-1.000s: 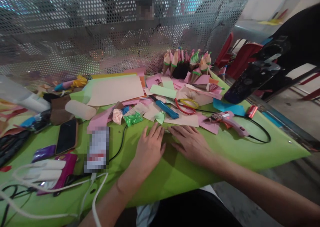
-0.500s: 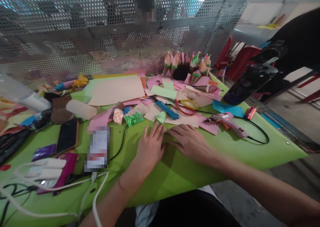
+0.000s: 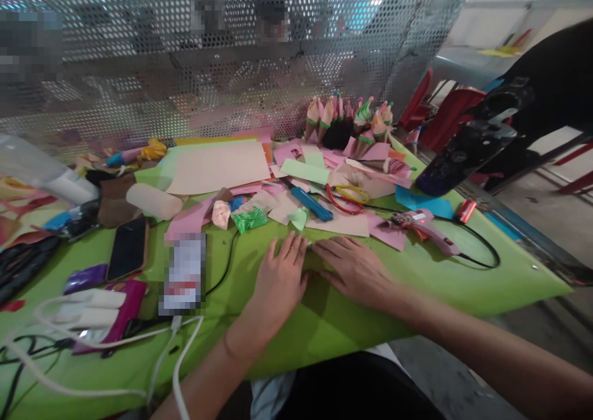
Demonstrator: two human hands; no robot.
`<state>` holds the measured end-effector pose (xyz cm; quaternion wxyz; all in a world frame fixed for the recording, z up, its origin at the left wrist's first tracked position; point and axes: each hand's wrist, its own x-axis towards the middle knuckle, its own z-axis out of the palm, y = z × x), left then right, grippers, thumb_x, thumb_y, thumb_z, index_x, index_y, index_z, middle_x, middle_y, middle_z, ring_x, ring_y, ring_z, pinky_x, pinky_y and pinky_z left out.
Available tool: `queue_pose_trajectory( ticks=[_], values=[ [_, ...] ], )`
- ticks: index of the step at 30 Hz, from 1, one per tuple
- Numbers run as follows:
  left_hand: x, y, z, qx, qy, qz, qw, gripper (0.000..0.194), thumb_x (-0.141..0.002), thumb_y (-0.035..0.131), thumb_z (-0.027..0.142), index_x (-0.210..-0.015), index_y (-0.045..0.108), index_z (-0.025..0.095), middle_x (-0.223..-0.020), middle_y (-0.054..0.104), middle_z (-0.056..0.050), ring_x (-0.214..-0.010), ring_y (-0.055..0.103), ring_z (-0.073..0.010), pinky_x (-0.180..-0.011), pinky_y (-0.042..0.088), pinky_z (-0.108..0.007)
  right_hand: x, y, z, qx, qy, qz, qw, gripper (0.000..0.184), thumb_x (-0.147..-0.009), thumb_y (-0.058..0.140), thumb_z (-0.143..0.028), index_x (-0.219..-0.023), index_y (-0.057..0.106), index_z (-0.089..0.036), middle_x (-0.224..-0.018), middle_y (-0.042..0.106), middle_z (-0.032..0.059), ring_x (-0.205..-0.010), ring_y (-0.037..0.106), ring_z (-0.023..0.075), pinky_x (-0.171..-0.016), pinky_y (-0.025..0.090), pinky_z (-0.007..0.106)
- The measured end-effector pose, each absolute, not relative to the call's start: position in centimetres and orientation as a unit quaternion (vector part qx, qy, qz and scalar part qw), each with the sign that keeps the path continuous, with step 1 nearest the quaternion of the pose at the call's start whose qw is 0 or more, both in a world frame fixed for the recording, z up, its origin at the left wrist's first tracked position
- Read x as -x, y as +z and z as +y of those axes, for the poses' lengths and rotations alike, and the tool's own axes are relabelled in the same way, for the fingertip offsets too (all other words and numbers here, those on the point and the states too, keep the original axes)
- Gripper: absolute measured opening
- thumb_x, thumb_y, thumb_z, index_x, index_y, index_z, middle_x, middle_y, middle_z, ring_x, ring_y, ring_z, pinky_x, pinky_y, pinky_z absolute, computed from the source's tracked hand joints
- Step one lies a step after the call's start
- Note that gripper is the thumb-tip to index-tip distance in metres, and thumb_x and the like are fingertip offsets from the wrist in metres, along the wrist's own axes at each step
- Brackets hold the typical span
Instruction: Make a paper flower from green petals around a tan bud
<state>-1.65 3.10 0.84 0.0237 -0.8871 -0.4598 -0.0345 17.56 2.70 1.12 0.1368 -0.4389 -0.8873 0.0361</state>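
My left hand lies palm down on the green tabletop, fingers stretched forward. Beside it my right hand rests the same way, its fingers pointing left toward my left fingertips. I see nothing held in either hand; the space under the palms is hidden. Just beyond the fingertips are a small pale green paper piece, a blue cutter-like tool and a shiny green packet. Red-and-yellow-handled scissors lie behind my right hand. A pink glue gun lies farther right.
Paper ice-cream cones stand at the back right, near a dark bottle. Paper sheets cover the back. On the left are a dark phone, a blurred-out phone and white cables. A perforated metal panel rises behind.
Both hands have drawn back very slightly toward me, still flat on the table. The view has shifted a little; the objects on the table lie as before.
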Motion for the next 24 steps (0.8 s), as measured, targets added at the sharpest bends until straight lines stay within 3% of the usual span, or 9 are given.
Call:
queue_pose_trajectory(
  ticks=[6,11,24],
  values=[
    [1.7,1.0,2.8,0.887,-0.044,-0.458,0.031,0.051,-0.097,0.046,0.029,-0.145,0.046,0.011,-0.150,0.049,-0.013,-0.143,0.041,-0.0261,-0.116,0.033,-0.050,-18.0,1.2,2.8,0.431,0.041,-0.890,0.144,0.038,-0.093,0.058,-0.023,-0.128,0.061,-0.013,-0.122,0.067,0.0156,-0.105,0.063,0.0284,-0.089,0.053,0.045],
    [1.7,1.1,2.8,0.890,-0.041,-0.452,0.032,0.052,-0.095,0.049,0.029,-0.144,0.047,0.009,-0.148,0.051,-0.015,-0.143,0.041,-0.0275,-0.116,0.033,-0.051,-18.5,1.1,3.6,0.441,0.069,-0.876,0.181,0.032,-0.093,0.058,-0.024,-0.124,0.064,-0.018,-0.117,0.069,0.0127,-0.103,0.063,0.0271,-0.087,0.053,0.044],
    [1.2,1.2,3.4,0.887,-0.035,-0.459,0.045,0.051,-0.100,0.039,0.032,-0.143,0.048,0.007,-0.149,0.050,-0.014,-0.141,0.043,-0.0283,-0.114,0.035,-0.051,-17.7,1.3,3.3,0.462,0.000,-0.880,0.111,0.035,-0.093,0.061,-0.029,-0.126,0.060,-0.017,-0.120,0.067,0.0130,-0.105,0.061,0.0273,-0.089,0.050,0.043]
  ],
)
